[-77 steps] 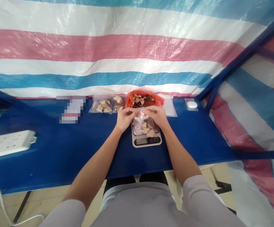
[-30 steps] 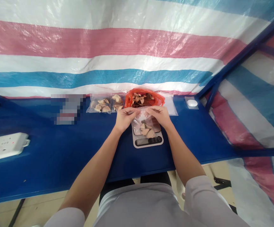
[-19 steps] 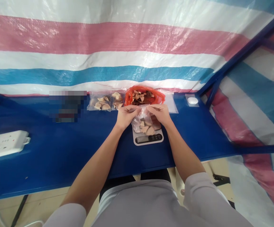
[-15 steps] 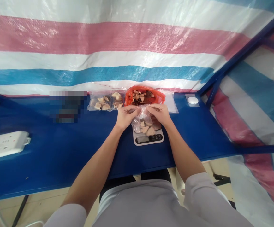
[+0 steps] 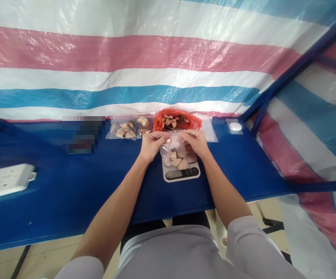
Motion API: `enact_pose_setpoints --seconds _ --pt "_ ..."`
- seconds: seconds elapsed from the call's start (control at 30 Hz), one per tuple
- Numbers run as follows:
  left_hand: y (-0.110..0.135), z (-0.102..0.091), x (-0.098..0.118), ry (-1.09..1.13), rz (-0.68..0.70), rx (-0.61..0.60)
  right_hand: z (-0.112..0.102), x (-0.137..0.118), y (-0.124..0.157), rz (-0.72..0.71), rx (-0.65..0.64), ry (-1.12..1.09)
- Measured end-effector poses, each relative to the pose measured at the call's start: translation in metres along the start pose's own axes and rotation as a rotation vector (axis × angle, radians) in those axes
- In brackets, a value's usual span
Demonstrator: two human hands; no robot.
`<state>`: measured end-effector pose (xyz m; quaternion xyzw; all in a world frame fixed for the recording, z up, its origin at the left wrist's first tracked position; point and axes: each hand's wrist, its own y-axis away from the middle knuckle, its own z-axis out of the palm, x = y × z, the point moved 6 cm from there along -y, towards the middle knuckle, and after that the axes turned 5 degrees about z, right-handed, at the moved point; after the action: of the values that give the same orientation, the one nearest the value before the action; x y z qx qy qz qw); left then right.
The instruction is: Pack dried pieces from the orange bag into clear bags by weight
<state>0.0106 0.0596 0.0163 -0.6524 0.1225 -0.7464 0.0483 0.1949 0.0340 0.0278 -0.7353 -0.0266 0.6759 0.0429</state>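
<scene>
A clear plastic bag (image 5: 176,154) with several pale, dark-edged dried slices in its bottom hangs between my hands. My left hand (image 5: 153,145) pinches one top corner with thumb and finger. At the other corner, my right hand (image 5: 196,142) grips the bag's top edge in the same way. Beneath the bag lies a white kitchen scale (image 5: 182,176) with a dark display strip and round buttons; the bag covers part of its plate. Just beyond my hands, an open red plastic bag (image 5: 195,119) holds more such slices.
Two filled clear bags (image 5: 125,130) lie left of the red bag. Flat clear bags (image 5: 210,130) and a white round object (image 5: 235,126) are to the right. A white power strip (image 5: 7,179) sits at the left of the blue table (image 5: 98,174), and a striped sheet (image 5: 156,54) hangs behind.
Between my hands the top edge of the clear bag is now stretched wider and straighter. My hands have moved slightly apart. The whole view has shifted a little.
</scene>
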Motion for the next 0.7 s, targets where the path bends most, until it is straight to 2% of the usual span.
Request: enact_pose_setpoints --seconds 0.17,0.4,0.57,0.7 --pt "-0.0011 -0.0021 -0.0013 -0.015 0.004 0.018 0.0001 -0.0004 -0.0002 0.004 0.004 -0.015" --pt "-0.0044 -0.0046 -0.0047 0.097 -0.020 -0.007 -0.0026 0.0058 -0.0033 0.046 0.020 -0.119" --pt "-0.0044 -0.0077 -0.0040 0.036 0.005 0.021 0.0011 0.0037 -0.0024 0.035 -0.001 -0.058" --pt "-0.0052 -0.0089 -0.0077 0.035 -0.032 0.027 -0.0006 0.0005 -0.0023 0.023 0.041 -0.083"
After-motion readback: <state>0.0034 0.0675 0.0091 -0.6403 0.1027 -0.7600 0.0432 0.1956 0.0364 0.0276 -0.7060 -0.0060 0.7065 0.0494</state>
